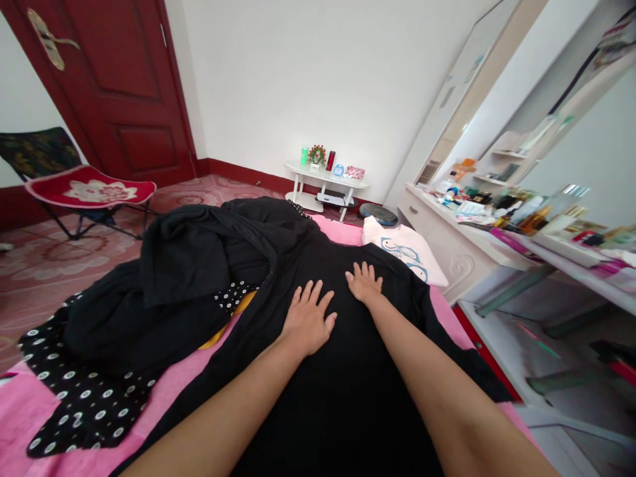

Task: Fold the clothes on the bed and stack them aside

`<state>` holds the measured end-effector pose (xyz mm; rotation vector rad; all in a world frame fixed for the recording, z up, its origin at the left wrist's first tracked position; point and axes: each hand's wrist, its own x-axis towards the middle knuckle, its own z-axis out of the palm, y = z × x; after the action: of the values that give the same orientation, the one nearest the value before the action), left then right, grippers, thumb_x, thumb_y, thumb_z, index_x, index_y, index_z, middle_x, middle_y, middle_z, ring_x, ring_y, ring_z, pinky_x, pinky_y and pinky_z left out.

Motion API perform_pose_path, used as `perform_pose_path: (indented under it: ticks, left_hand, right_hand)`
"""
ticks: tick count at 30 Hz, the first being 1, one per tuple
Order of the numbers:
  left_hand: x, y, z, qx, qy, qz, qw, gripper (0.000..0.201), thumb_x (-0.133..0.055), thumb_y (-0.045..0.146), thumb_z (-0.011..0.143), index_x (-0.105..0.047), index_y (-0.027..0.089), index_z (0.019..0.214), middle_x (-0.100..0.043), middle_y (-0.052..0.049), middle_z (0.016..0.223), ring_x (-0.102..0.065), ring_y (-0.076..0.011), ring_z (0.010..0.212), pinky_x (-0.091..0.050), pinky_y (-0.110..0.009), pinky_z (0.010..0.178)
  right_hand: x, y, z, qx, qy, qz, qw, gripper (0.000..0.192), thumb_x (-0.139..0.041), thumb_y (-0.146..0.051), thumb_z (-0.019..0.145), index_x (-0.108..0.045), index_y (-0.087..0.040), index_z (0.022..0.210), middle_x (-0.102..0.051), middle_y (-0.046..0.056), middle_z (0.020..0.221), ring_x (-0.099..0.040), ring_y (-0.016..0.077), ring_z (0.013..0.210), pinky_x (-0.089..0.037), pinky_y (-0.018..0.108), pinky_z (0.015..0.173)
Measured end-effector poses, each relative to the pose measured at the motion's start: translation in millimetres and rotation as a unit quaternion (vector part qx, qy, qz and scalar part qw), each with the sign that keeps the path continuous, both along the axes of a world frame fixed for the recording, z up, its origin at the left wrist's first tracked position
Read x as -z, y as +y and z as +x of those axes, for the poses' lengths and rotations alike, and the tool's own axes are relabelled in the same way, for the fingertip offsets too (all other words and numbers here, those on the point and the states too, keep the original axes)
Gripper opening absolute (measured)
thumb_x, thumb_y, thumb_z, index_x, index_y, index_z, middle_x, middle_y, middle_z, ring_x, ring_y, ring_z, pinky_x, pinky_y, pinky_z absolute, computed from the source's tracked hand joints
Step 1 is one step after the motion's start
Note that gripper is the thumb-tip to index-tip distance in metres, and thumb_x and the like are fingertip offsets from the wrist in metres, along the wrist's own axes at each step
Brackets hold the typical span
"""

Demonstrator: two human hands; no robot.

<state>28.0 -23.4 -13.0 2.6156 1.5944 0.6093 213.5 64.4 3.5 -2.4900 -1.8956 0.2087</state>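
A black long-sleeved garment lies spread out in front of me on a pink cover. My left hand rests flat on its upper middle, fingers spread. Further right and slightly higher, my right hand also lies on the black cloth with its fingers stretched out. Neither hand grips anything. To the left is a heap of black clothing, with black cloth patterned in white dots trailing from it. Beyond the garment's right shoulder sits a folded pale pink top with blue print.
On the right a dressing table carries many bottles and small items. A low white table stands against the far wall, with a round dark device beside it. At left are a red-seated folding chair and a red door.
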Motion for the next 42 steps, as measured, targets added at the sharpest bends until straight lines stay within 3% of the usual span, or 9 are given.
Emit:
perform_pose_path:
  ticks: [3, 6, 13, 21, 24, 28, 32, 38, 42]
  left_hand:
    - [0.2, -1.0, -0.5, -0.014, -0.008, -0.004, 1.0, 0.058, -0.038, 0.051, 0.089, -0.038, 0.024, 0.141, -0.024, -0.008, 0.153, -0.019, -0.0278, 0.141, -0.016, -0.045, 0.114]
    - [-0.8, -2.7, -2.5, -0.022, -0.015, -0.009, 1.0, 0.061, -0.038, 0.051, 0.089, -0.037, 0.019, 0.141, -0.024, -0.011, 0.153, -0.018, -0.0284, 0.141, -0.016, -0.043, 0.114]
    - [-2.5, -6.1, -6.3, -0.048, -0.025, -0.012, 0.998, 0.066, -0.038, 0.052, 0.089, -0.034, 0.013, 0.141, -0.019, -0.015, 0.153, -0.014, -0.0312, 0.141, -0.017, -0.043, 0.114]
    - [-5.7, 2.6, -21.2, -0.003, 0.002, -0.017, 1.0, 0.061, -0.037, 0.05, 0.09, -0.036, 0.016, 0.141, -0.023, -0.012, 0.153, -0.013, -0.0275, 0.142, -0.016, -0.04, 0.114]
    - [-15.0, 27.7, -53.0, -0.017, 0.044, -0.084, 0.995, 0.066, -0.032, 0.056, 0.09, -0.032, 0.018, 0.143, -0.02, -0.009, 0.154, -0.014, -0.0257, 0.142, -0.018, -0.04, 0.114]
    - [-26.4, 42.1, -67.7, -0.059, 0.1, -0.12, 0.986, 0.061, -0.029, 0.04, 0.094, -0.03, 0.005, 0.143, -0.015, -0.013, 0.154, -0.016, -0.0208, 0.142, -0.019, -0.032, 0.114]
    - [-28.7, 13.2, -34.8, -0.11, 0.107, -0.114, 0.982, 0.059, -0.035, 0.037, 0.092, -0.036, 0.003, 0.14, -0.021, -0.02, 0.151, -0.018, -0.0298, 0.141, -0.019, -0.043, 0.113]
    - [-14.5, -33.3, -12.3, 0.068, 0.046, -0.064, 0.995, 0.067, -0.024, 0.061, 0.09, -0.031, 0.023, 0.145, -0.02, -0.005, 0.154, -0.013, -0.0246, 0.142, -0.013, -0.044, 0.115]
    - [-12.3, -40.1, -18.8, 0.059, 0.043, -0.072, 0.995, 0.066, -0.023, 0.059, 0.091, -0.033, 0.022, 0.144, -0.02, -0.006, 0.154, -0.013, -0.025, 0.142, -0.012, -0.044, 0.116]
  right_hand:
    - [6.5, -25.7, -24.9, -0.084, 0.0, 0.036, 0.996, 0.059, -0.016, -0.051, 0.094, -0.019, -0.027, 0.148, -0.009, 0.004, 0.157, -0.003, 0.025, 0.143, -0.011, 0.055, 0.11]
    - [11.5, -60.4, -19.6, -0.159, -0.004, 0.074, 0.984, 0.058, -0.016, -0.057, 0.093, -0.018, -0.035, 0.147, -0.01, -0.003, 0.157, -0.005, 0.0205, 0.143, -0.011, 0.051, 0.112]
    - [-2.2, -101.2, 31.5, 0.084, -0.009, 0.031, 0.996, 0.069, -0.021, -0.057, 0.092, -0.022, -0.017, 0.148, -0.014, 0.013, 0.155, -0.011, 0.0273, 0.142, -0.016, 0.048, 0.111]
    - [7.4, -155.1, -35.1, -0.138, 0.001, 0.098, 0.985, 0.062, -0.018, -0.059, 0.092, -0.022, -0.032, 0.147, -0.013, -0.001, 0.156, -0.007, 0.0202, 0.143, -0.01, 0.046, 0.113]
    - [6.3, -157.1, -9.7, -0.093, -0.004, 0.085, 0.992, 0.062, -0.019, -0.061, 0.091, -0.023, -0.034, 0.146, -0.014, -0.002, 0.156, -0.008, 0.0217, 0.143, -0.012, 0.046, 0.112]
    - [0.5, -151.2, 25.0, 0.037, -0.028, 0.071, 0.996, 0.064, -0.017, -0.057, 0.092, -0.023, -0.025, 0.147, -0.015, 0.004, 0.156, -0.01, 0.0232, 0.142, -0.014, 0.042, 0.112]
    - [-3.2, -157.8, 1.5, 0.099, -0.02, 0.035, 0.994, 0.064, -0.02, -0.052, 0.093, -0.023, -0.019, 0.148, -0.012, 0.011, 0.156, -0.01, 0.0281, 0.142, -0.014, 0.048, 0.111]
    - [0.2, -179.6, -30.7, -0.1, -0.013, 0.085, 0.991, 0.056, -0.019, -0.052, 0.094, -0.021, -0.033, 0.147, -0.013, -0.002, 0.156, -0.008, 0.0194, 0.143, -0.012, 0.047, 0.112]
    - [1.6, -172.6, -3.8, 0.001, -0.027, 0.078, 0.997, 0.058, -0.02, -0.052, 0.093, -0.026, -0.027, 0.146, -0.017, 0.003, 0.155, -0.012, 0.0238, 0.142, -0.016, 0.05, 0.11]
